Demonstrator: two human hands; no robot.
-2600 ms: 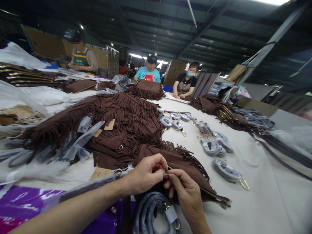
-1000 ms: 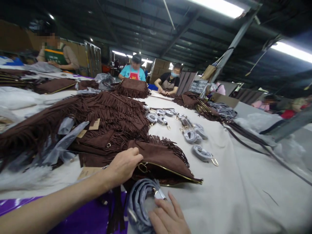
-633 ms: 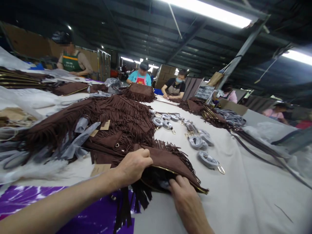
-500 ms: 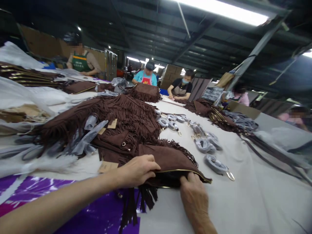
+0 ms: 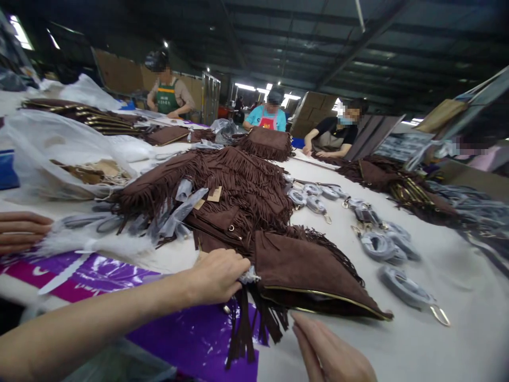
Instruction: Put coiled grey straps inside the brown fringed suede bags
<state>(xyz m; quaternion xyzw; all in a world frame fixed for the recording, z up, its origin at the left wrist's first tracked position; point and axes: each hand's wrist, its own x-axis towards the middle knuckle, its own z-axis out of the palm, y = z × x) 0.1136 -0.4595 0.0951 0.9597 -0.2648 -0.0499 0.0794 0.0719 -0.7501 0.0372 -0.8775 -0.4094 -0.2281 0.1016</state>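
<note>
A dark brown fringed bag lies on the table with its gold-zipped mouth gaping toward me. My left hand is closed at the bag's left end, and a small crumpled whitish wad sticks out past its fingers; I cannot tell its material for sure. Below that hand hang loose brown tassels. My right hand is just below the bag's mouth, apart from it, with its fingers stretched out and nothing visible in them.
Fringed bags are heaped behind. Wrapped straps with gold clips lie to the right. White ties and purple plastic are at left. Another person's hand reaches in from the left edge. Co-workers stand across the table.
Both my hands have left the bag's mouth, and my right hand has come down out of it. The whitish wad now shows at my left hand. The view has turned left, revealing another person's hand.
</note>
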